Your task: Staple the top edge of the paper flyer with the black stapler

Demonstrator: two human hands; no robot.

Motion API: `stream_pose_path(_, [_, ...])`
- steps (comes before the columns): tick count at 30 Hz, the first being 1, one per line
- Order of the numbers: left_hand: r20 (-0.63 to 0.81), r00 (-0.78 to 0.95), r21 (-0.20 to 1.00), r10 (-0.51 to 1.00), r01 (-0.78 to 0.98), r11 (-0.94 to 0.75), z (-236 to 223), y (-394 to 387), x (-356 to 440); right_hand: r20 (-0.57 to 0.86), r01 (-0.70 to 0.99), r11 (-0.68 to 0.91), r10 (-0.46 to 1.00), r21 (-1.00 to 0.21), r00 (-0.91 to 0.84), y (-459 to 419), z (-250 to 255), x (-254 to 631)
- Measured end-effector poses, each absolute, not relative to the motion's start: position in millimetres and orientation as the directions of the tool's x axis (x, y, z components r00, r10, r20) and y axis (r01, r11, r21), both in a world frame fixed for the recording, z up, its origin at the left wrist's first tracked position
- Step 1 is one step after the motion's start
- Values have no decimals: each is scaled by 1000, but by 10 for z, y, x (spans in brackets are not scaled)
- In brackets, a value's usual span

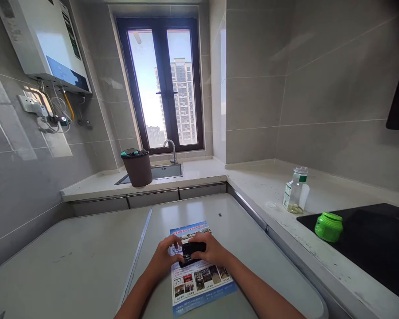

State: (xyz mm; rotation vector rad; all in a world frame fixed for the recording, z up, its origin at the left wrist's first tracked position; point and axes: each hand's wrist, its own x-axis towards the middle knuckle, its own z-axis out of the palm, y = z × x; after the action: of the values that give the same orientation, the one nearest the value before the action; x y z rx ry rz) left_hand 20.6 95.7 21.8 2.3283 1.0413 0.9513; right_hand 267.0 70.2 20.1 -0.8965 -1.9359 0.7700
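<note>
A small black stapler (pixel 193 249) is held over a printed flyer (pixel 204 294), which lies on the light tabletop. My right hand (pixel 213 250) grips it from the right, fingers over the top and thumb underneath. From the left, my left hand (pixel 166 257) pinches its other end between curled fingers and thumb. A shiny metallic part shows between the hands; fingers hide the rest. Beyond the flyer, two tiny dark pieces (pixel 220 215) lie on the table.
A brown bucket (pixel 138 170) stands at the sink (pixel 168 172), below the window. On the right counter (pixel 252 177) are a clear glass bottle (pixel 296 190) and a green jar (pixel 329 227) by the black cooktop (pixel 369 243). A water heater (pixel 49 42) hangs upper left.
</note>
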Motion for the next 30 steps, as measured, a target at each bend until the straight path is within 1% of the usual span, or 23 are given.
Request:
stream_pose_path(2, [462,425,570,779,531,-628,187,1041,190,443,317,537,836,-782,-324,747,192,2685])
stream_pose_path(4, [471,351,520,809,630,-577,117,1131,165,466,375,527,850,-762,-246,803,180,2705])
stream_pose_path(5, [448,327,490,832,689,-534,73,1168,153,476,419,515,856,-748,-201,829,177,2719])
stream_pose_path(7, [349,323,414,880,789,-454,-12,1213,131,491,517,479,862,-709,-126,866,183,2756])
stream_pose_path(9, [239,352,349,905,839,-418,-59,1214,118,500,613,441,862,-655,-87,884,198,2800])
stream_pose_path(11, [192,375,323,907,849,-419,-52,1184,109,505,692,401,861,-600,-61,892,216,2843])
stream_pose_path(13, [211,380,322,901,843,-431,-10,1146,99,506,739,354,862,-574,-20,905,227,2883])
stream_pose_path(16, [252,369,335,895,834,-439,45,1110,81,510,766,295,858,-571,50,936,228,2936])
stream_pose_path(21, [225,359,349,906,838,-419,25,1108,83,488,800,214,866,-561,110,997,183,3008])
stream_pose_path(24, [265,342,358,902,833,-421,14,1125,95,485,822,174,864,-542,137,1031,131,3051])
stream_pose_path(27, [317,327,403,890,803,-439,30,1149,97,476,843,132,865,-522,159,1066,82,3110])
stream_pose_path(30, [348,307,485,886,750,-450,51,1167,86,456,857,75,869,-509,195,1100,51,3179])
